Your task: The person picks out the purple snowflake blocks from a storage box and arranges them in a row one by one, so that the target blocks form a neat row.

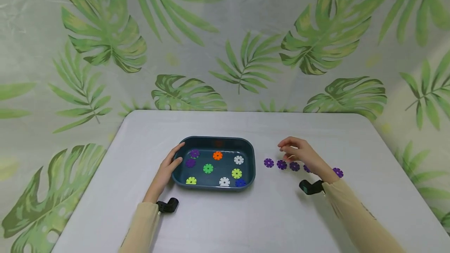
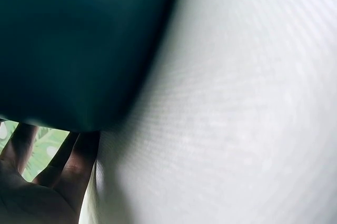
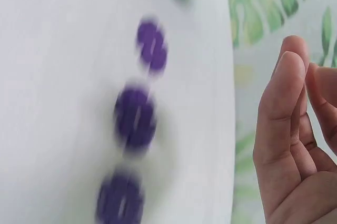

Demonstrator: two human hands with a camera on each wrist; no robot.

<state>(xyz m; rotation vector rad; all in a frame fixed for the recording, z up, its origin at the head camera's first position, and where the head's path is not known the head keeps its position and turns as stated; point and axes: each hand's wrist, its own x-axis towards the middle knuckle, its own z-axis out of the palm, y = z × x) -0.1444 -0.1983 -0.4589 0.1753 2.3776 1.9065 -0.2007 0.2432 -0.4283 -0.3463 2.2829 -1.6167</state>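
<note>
My left hand [image 1: 165, 171] holds the left side of a dark blue-green tray [image 1: 214, 187], with the thumb over the rim. In the left wrist view its fingers [image 2: 79, 168] meet the tray's wall [image 2: 68, 50]. Inside lie several notched plastic discs, among them an orange disc [image 1: 217, 155], a green disc [image 1: 208, 168] and a purple disc [image 1: 190, 163]. To the right of the tray, my right hand [image 1: 299, 153] hovers above a row of purple discs [image 1: 268, 163], fingers loosely bent. Nothing shows between its fingertips [image 3: 291, 68]. The hand and forearm partly cover the row.
A white table [image 1: 225, 221] bears the tray and the discs. Behind it hangs a leaf-patterned cloth [image 1: 242, 61]. Each wrist wears a small black camera, one at the left wrist [image 1: 168, 205] and one at the right wrist [image 1: 311, 187].
</note>
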